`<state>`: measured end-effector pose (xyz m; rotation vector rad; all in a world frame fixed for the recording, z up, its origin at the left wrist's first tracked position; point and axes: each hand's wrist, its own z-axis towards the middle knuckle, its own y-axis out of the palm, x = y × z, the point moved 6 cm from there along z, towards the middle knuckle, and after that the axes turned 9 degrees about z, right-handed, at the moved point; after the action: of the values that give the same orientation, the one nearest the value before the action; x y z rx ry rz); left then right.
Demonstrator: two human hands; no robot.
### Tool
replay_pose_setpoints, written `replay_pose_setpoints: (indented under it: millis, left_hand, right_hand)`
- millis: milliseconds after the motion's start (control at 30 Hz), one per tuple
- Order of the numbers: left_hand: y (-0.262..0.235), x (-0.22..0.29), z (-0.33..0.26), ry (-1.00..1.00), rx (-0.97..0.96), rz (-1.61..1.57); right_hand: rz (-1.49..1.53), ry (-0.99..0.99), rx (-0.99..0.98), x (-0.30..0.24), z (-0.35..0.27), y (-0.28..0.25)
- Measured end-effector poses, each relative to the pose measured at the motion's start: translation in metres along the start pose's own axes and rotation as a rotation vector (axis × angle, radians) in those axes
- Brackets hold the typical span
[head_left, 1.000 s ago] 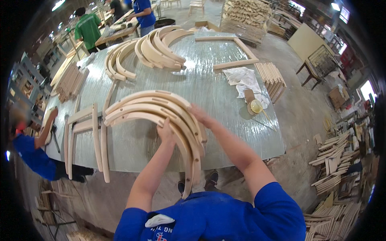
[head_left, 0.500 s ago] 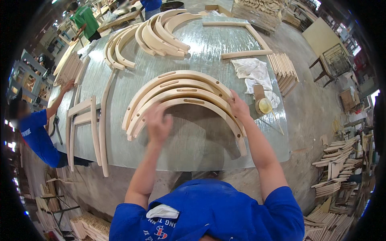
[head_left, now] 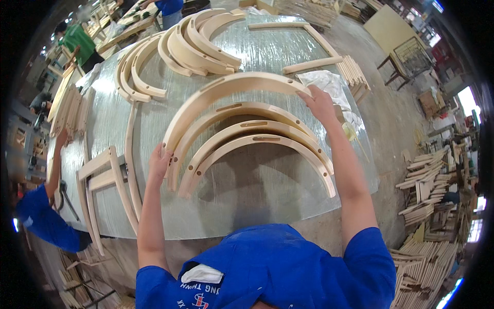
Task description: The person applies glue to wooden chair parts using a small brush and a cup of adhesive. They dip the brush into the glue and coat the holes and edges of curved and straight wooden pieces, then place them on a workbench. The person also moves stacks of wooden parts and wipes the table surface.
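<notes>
A pale curved wooden rail [head_left: 246, 80], the farthest of a set of nested arcs, spans between my two hands. My left hand [head_left: 160, 160] is closed around its left end. My right hand [head_left: 320, 105] grips the rail's right side, fingers over its edge. The rail stands apart from and above three similar curved rails [head_left: 234, 129] on the plastic-covered table [head_left: 231, 206]. These stand on their ends, with slots at their crowns and round holes toward their ends. Dark shadow lies under the arches.
Stacks of curved pieces [head_left: 195, 49] lie at the far left of the table. A jointed wooden frame [head_left: 116, 175] is left of me; a three-sided frame [head_left: 319, 38] and white cloth [head_left: 329, 85] lie far right. A co-worker in blue [head_left: 43, 213] works at the left edge.
My left hand has moved down and left onto the rail's end. The farthest rail has separated from the others, lifted away by both hands. The view has shifted slightly.
</notes>
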<state>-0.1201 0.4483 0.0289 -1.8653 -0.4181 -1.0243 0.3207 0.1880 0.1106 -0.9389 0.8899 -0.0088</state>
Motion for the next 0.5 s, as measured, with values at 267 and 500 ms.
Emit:
replay_pose_setpoints:
  millis: [267,500]
  left_hand:
    - [0.016,0.009,0.056,0.436,0.047,0.338]
    - [0.044,-0.047,0.006,-0.005,-0.091,-0.061]
  right_hand:
    - [0.083,0.322,-0.106,0.08,-0.053,0.041]
    - [0.19,0.553,-0.195,0.083,-0.097,0.039]
